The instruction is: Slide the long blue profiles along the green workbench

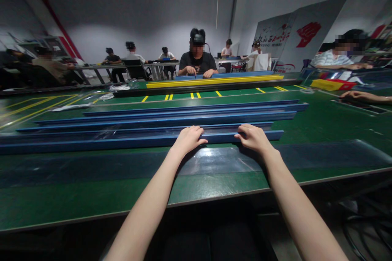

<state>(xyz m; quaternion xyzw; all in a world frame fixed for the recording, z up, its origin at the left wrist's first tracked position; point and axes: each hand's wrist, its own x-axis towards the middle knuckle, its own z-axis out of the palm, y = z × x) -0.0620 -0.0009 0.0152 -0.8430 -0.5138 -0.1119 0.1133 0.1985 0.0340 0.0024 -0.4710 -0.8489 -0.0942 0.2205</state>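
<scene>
Both hands are on the nearest long blue rail (153, 140), which lies across the green table. My left hand (190, 138) wraps over its edge near the middle, thumb on the near side. To the right, my right hand (250, 135) grips the same rail with curled fingers. Between them the rail's blue front face shows. A long clear plastic strip (211, 159) lies flat on the table in front of the rail, partly under my forearms. More blue rails (159, 120) lie parallel just behind.
Farther back lie a yellow rail (214, 81) and a dark rail (202, 88). A person (198, 59) works across the table. At the right are a yellow and red tray (332, 85), another person's hand (358, 95) and a phone-like flat object (363, 107).
</scene>
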